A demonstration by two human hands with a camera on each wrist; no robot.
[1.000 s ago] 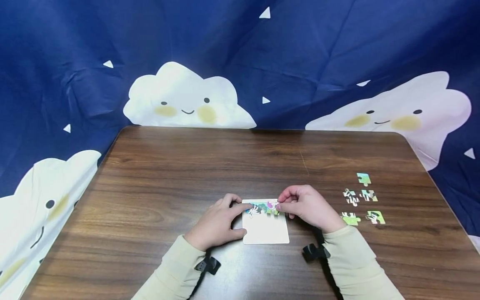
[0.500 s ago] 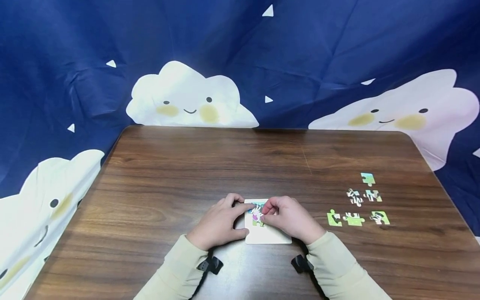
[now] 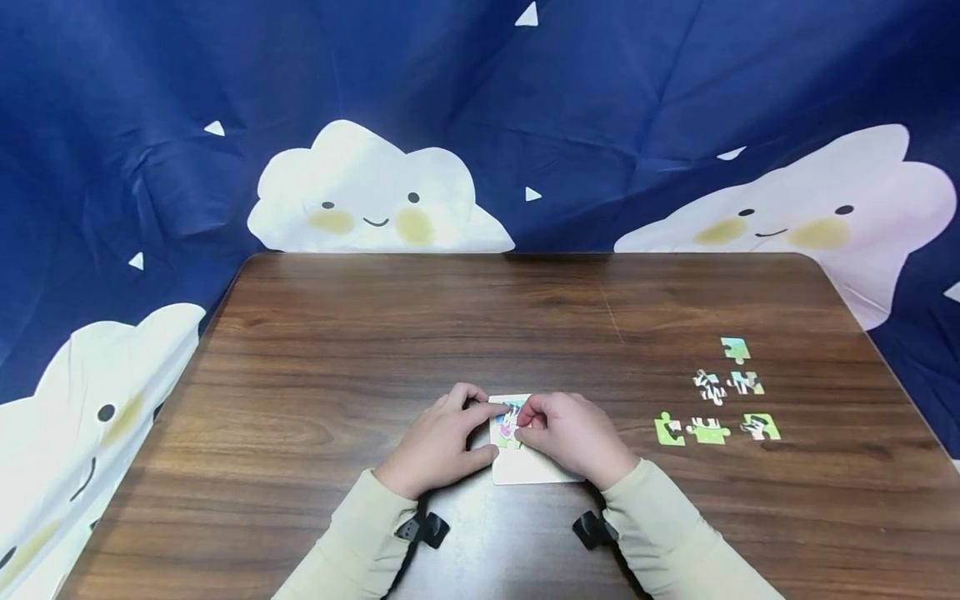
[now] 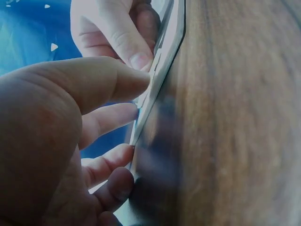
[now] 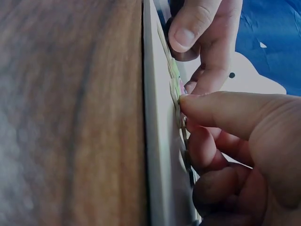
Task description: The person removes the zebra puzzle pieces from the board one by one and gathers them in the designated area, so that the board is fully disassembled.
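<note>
A small white puzzle board (image 3: 536,472) lies flat on the table in front of me. My left hand (image 3: 442,437) rests at its left side, thumb and fingers spread along the edge and index fingertip over the upper left corner. With thumb and fingertips my right hand (image 3: 573,437) pinches a pink-and-green jigsaw piece (image 3: 507,435) low over the board's left half. Blue-and-white printed puzzle parts show just above that piece, partly covered by fingers. In the right wrist view, the right thumb (image 5: 202,104) presses at the edge of thin pieces close to the board's surface.
Several loose jigsaw pieces lie to the right on the wooden table (image 3: 360,333): a blue-green one (image 3: 736,349), zebra-striped ones (image 3: 708,387) and green ones (image 3: 708,431). Behind the table hangs a dark blue cloth (image 3: 570,100) with smiling clouds.
My right hand has moved left and slightly toward me, bringing the pink-and-green jigsaw piece from the board's upper right to its left half. A loose green piece is uncovered. The left hand stays put.
</note>
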